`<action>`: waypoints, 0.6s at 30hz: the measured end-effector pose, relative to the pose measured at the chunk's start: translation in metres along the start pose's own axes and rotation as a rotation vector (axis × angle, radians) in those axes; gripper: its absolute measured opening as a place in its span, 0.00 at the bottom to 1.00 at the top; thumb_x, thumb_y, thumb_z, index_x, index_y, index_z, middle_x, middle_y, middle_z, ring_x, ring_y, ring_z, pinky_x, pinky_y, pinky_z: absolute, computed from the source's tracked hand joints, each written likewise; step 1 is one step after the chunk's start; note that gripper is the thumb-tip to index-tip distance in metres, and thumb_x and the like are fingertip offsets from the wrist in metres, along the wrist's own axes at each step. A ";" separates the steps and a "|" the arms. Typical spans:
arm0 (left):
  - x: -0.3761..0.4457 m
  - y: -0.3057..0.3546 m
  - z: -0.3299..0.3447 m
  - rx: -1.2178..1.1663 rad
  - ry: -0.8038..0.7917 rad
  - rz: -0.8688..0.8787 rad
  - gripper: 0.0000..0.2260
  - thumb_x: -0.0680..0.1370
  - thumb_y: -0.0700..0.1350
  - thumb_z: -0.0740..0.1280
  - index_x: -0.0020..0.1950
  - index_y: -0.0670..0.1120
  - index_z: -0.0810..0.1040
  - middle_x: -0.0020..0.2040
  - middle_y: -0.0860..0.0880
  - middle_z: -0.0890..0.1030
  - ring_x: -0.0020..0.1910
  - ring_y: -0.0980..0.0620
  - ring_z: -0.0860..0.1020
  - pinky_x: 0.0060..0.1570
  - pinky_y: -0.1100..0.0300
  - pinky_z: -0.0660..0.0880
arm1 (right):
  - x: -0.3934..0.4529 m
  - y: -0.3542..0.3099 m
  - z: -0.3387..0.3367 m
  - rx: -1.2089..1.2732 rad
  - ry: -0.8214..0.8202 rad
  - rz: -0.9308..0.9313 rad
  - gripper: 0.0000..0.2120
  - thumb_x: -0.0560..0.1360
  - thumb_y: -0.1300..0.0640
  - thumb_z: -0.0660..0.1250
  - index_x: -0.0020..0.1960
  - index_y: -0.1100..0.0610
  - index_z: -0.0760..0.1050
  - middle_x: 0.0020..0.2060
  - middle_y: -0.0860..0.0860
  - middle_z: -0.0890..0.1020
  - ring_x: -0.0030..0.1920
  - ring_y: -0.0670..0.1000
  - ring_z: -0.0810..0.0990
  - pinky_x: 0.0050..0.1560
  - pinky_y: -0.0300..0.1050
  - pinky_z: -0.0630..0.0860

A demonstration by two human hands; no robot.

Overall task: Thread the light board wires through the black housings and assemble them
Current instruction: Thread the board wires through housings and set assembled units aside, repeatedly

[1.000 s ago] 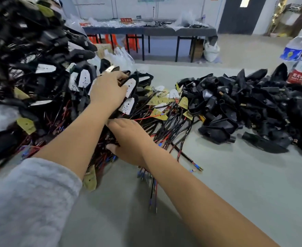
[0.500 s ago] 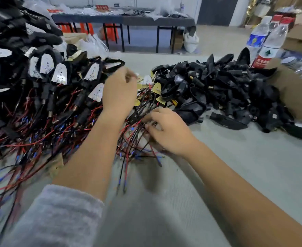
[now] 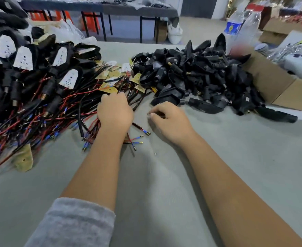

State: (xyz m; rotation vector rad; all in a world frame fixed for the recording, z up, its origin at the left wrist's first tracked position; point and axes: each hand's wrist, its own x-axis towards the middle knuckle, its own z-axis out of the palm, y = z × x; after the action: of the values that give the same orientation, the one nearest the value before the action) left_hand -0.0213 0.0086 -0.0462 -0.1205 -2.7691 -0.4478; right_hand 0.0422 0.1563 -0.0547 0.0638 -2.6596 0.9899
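Observation:
My left hand [image 3: 114,111] lies on a loose bundle of red and black wires [image 3: 88,120], its fingers curled down around them just below several yellow light boards [image 3: 109,87]. Blue-tipped wire ends [image 3: 139,138] stick out beneath that wrist. My right hand [image 3: 171,120] hovers beside it over the grey table [image 3: 217,166], fingers curled toward the thumb with nothing visible in them. A heap of empty black housings [image 3: 200,77] lies just beyond my right hand. At the left sits a big pile of housings fitted with white boards [image 3: 22,68], wires trailing out.
An open cardboard box [image 3: 271,81] stands at the right behind the housings, with two water bottles [image 3: 235,27] further back. One yellow board [image 3: 24,158] lies alone near the left edge. A dark table on legs [image 3: 102,8] stands across the room.
My left hand has drawn back from the fitted housings onto the loose wires. My right hand has left the wires and shifted right. The view has tilted down and to the right.

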 end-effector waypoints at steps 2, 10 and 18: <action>0.000 -0.003 0.002 0.018 -0.039 -0.018 0.14 0.80 0.47 0.62 0.63 0.44 0.78 0.60 0.40 0.77 0.60 0.37 0.73 0.54 0.49 0.71 | -0.001 0.000 0.000 -0.009 -0.016 -0.008 0.07 0.78 0.55 0.64 0.49 0.52 0.81 0.47 0.48 0.78 0.51 0.49 0.75 0.54 0.49 0.73; 0.000 -0.004 -0.009 -0.339 0.235 -0.109 0.12 0.84 0.48 0.55 0.47 0.44 0.73 0.43 0.44 0.78 0.40 0.44 0.73 0.37 0.54 0.63 | -0.005 -0.004 -0.006 0.059 0.007 0.017 0.08 0.79 0.57 0.63 0.50 0.55 0.81 0.45 0.46 0.79 0.48 0.46 0.76 0.51 0.45 0.73; -0.026 0.038 -0.011 -0.364 -0.009 0.435 0.06 0.79 0.50 0.61 0.48 0.50 0.76 0.36 0.53 0.76 0.39 0.50 0.73 0.34 0.55 0.63 | 0.001 0.002 -0.029 1.091 0.144 0.298 0.05 0.80 0.58 0.65 0.51 0.57 0.79 0.29 0.48 0.74 0.28 0.47 0.71 0.35 0.40 0.72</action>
State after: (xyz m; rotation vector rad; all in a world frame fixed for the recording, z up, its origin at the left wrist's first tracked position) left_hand 0.0114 0.0401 -0.0338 -0.7908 -2.5329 -0.8188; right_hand 0.0487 0.1765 -0.0344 -0.1674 -1.7280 2.2988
